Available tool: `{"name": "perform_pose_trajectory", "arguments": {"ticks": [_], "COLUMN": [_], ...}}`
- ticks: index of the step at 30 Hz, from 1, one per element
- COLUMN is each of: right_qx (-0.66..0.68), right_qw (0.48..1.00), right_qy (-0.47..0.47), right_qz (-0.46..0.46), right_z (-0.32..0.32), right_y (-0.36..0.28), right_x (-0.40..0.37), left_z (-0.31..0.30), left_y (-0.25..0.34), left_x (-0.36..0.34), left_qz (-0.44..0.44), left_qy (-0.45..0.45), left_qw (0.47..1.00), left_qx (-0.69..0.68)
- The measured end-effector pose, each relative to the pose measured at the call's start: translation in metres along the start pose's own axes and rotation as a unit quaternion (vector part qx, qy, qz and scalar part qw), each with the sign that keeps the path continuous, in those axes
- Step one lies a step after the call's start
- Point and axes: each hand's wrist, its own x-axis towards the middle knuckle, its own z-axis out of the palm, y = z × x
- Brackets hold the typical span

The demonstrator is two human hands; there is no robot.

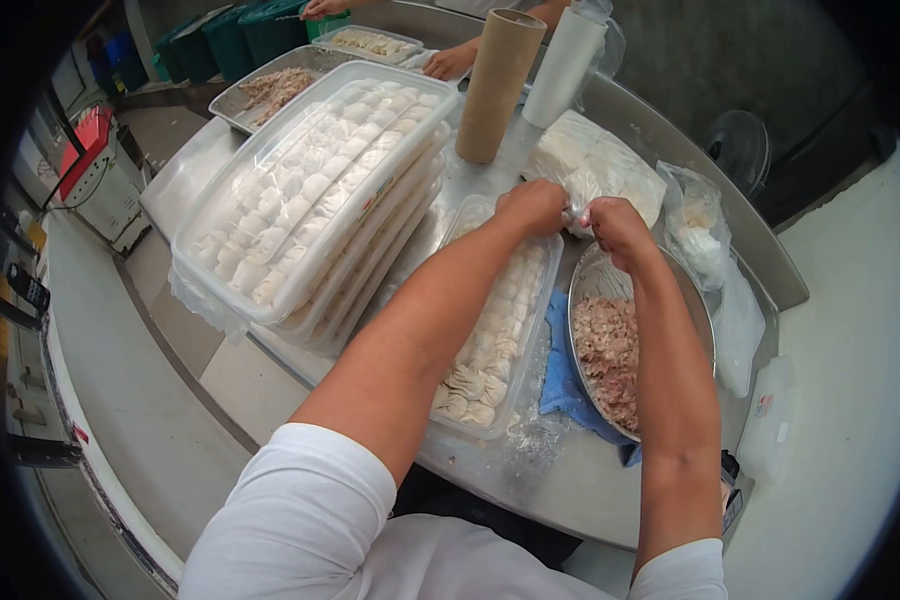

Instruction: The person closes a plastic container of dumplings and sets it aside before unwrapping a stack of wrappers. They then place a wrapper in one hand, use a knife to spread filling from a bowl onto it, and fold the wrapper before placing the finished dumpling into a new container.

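Observation:
Both my hands are closed on the gathered end of a clear plastic bag (pixel 600 172) that holds a pale, whitish mass. My left hand (pixel 537 208) pinches it from the left, above the far end of an open tray of dumplings (pixel 500 330). My right hand (pixel 618 228) grips it close by, a small gap from the left. Under my right forearm lies a round metal bowl (pixel 607 350) of minced filling, resting partly on a blue cloth (pixel 562 375).
Stacked lidded dumpling trays (pixel 310 190) stand at the left. Behind them are a tray of filling (pixel 275 92) and a co-worker's hands (pixel 450 62). A cardboard tube (pixel 498 85) and a white roll (pixel 567 65) stand upright. Plastic bags (pixel 698 225) lie at the right.

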Motion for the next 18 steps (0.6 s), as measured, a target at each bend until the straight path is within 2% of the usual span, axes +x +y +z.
{"name": "perform_pose_trajectory", "arguments": {"ticks": [1, 2, 3, 4, 6, 7, 9, 10, 12, 16, 18], "right_qx": [-0.001, -0.114, -0.225, -0.227, -0.32, -0.321, -0.419, -0.419, -0.469, -0.506, -0.496], "right_qw": [1.0, 0.988, 0.952, 0.952, 0.872, 0.871, 0.804, 0.804, 0.753, 0.717, 0.705], "right_qy": [0.0, 0.021, 0.041, 0.043, 0.124, 0.122, 0.123, 0.123, 0.145, 0.14, 0.169], "right_qz": [0.003, -0.1, -0.202, -0.2, -0.35, -0.351, -0.403, -0.403, -0.439, -0.459, -0.477], "right_z": [-0.002, -0.005, -0.006, -0.003, 0.008, 0.014, 0.021, 0.02, 0.018, 0.011, 0.011], "right_y": [-0.001, 0.0, -0.002, -0.002, -0.004, -0.004, -0.006, -0.001, 0.008, 0.012, 0.013], "right_x": [-0.003, -0.007, -0.013, -0.018, -0.029, -0.035, -0.043, -0.038, -0.027, -0.025, -0.02], "left_z": [0.001, 0.004, 0.009, 0.014, 0.019, 0.022, 0.028, 0.032, 0.033, 0.027, 0.025], "left_y": [-0.006, -0.01, -0.014, -0.019, -0.024, -0.026, -0.034, -0.037, -0.038, -0.034, -0.036], "left_x": [0.007, 0.011, 0.015, 0.019, 0.028, 0.031, 0.04, 0.046, 0.048, 0.044, 0.044], "left_qz": [0.023, 0.047, 0.049, 0.076, 0.102, 0.102, 0.1, 0.119, 0.138, 0.154, 0.167], "left_qy": [-0.013, -0.029, -0.032, -0.022, -0.009, -0.01, -0.009, -0.017, -0.026, -0.03, -0.029], "left_qw": [1.0, 0.998, 0.998, 0.997, 0.994, 0.995, 0.995, 0.993, 0.99, 0.987, 0.985], "left_qx": [-0.008, -0.017, -0.019, -0.021, -0.023, -0.019, -0.014, -0.01, -0.005, -0.021, -0.023]}}
